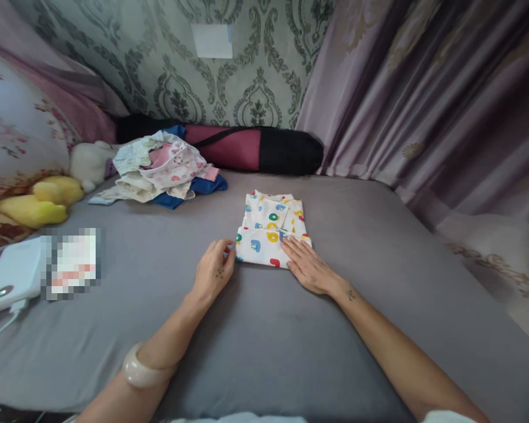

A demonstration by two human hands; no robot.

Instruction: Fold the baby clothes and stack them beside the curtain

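1. a folded white cloth [271, 232], printed in red, blue, green and yellow, lies on a gray bed [268, 364].
2. right hand [308, 267] rests flat on it; left hand [216, 267] curls at its edge, grip unclear.

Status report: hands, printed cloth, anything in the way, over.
Right hand flat on printed cloth. Left hand at its left edge, grip unclear. Cloth folded, on grey sheet. Clothes pile farther back, left, apart from it.

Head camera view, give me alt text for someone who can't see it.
A person's right hand lies flat on a folded, brightly printed white cloth on a gray sheet, the left hand curled at the cloth's left edge. Farther back, a heap of clothes lies to the left, before a long maroon-and-black bag.
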